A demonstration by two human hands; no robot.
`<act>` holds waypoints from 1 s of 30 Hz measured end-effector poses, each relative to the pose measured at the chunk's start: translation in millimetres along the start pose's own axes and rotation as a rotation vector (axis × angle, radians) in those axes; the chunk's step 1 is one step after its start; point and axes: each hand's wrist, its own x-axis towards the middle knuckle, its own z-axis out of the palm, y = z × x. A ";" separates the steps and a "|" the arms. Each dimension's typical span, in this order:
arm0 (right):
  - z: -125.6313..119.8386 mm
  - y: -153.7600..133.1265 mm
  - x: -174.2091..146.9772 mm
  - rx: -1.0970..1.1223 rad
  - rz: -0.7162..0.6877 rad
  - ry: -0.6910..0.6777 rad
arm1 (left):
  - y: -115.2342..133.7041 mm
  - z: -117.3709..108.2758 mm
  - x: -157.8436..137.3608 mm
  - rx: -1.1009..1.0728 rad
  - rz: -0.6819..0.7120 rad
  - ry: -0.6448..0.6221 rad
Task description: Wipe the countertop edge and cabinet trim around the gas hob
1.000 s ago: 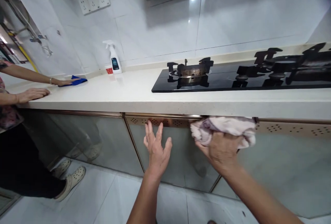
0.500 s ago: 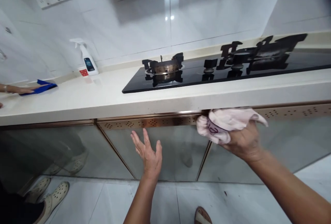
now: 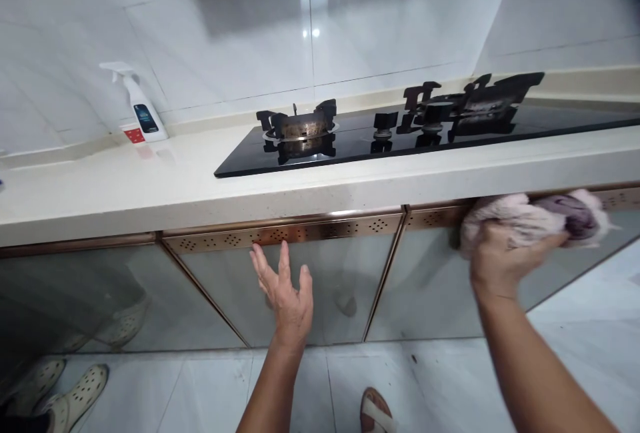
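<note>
My right hand [image 3: 505,256] grips a bunched pale pink cloth [image 3: 520,220] with a purple patch. It presses the cloth along the perforated copper-coloured strip [image 3: 430,218] at the top of the right cabinet door [image 3: 425,286]. The cloth hides part of that strip, and hand and cloth are slightly blurred. My left hand [image 3: 287,293] is spread and holds nothing. Its fingertips are at the lower edge of the copper strip on the middle cabinet door [image 3: 330,280]; whether they touch it I cannot tell.
Above the cabinets runs a white countertop [image 3: 180,180] with a black gas hob [image 3: 350,143]. A white spray bottle [image 3: 145,110] stands at the back left beside a small red-and-white item [image 3: 133,133]. Another person's clog [image 3: 83,393] shows on the tiled floor at lower left.
My right hand has slid the cloth rightward along the strip. My left hand keeps its pose. The view has shifted right, so the other person's hand with a blue cloth has left the frame.
</note>
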 end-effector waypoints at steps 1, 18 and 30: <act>11.2 -5.6 -19.6 -0.007 0.040 0.033 | 0.5 0.7 -0.3 -0.012 -0.016 -0.001; 35.3 -70.9 -199.4 -0.239 -0.591 -0.312 | 3.8 -4.4 -3.5 -0.062 -0.047 -0.043; 63.7 -74.5 -194.3 -0.199 -0.636 -0.302 | -14.2 -18.0 3.0 0.018 -0.050 -0.022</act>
